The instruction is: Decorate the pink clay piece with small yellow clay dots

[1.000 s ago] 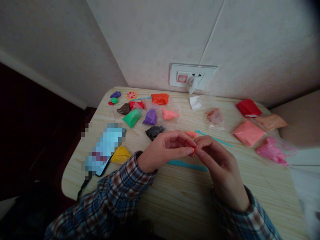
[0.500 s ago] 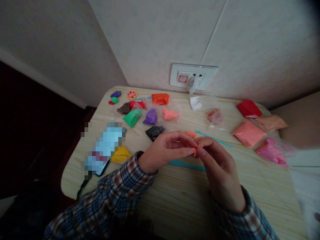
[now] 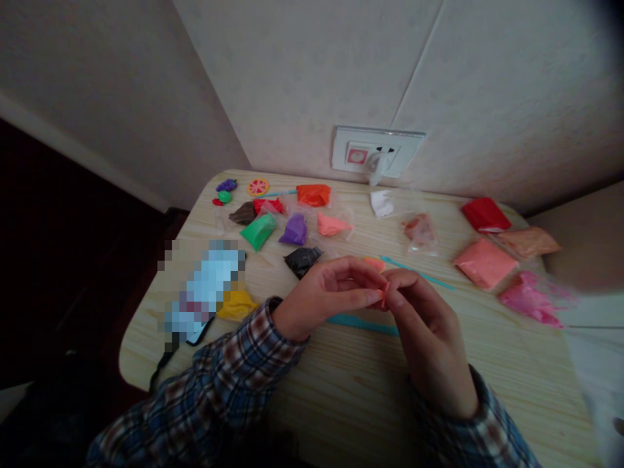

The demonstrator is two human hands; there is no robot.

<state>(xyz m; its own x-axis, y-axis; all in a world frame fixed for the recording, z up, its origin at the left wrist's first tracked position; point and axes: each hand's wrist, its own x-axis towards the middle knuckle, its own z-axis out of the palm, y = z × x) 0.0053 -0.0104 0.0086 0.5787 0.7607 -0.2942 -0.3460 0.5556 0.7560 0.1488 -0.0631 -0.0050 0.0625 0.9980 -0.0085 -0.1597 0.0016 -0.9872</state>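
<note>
Head view: the person's left hand point(image 3: 326, 296) and right hand point(image 3: 431, 335) meet above the bench point(image 3: 341, 383), fingers of both grasping a small coral piece point(image 3: 384, 298), pinched between the fingertips and partly hidden by them. Just to the far side lies an orange-pink lump point(image 3: 374, 264); a blue strip point(image 3: 363, 323) lies nearer, a black packet point(image 3: 301, 261) far-left.

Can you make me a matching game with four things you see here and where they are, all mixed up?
1. small, thin coral piece
2. yellow, soft-looking lump
3. flat, round red disc with a yellow rim
4. shiny red packet

A. near the far left corner of the pale wood-grain table
B. beside the phone with a light-blue screen
C. between the fingertips of the left hand and right hand
D. at the table's back right

Pairs: 1-C, 2-B, 3-A, 4-D
</note>
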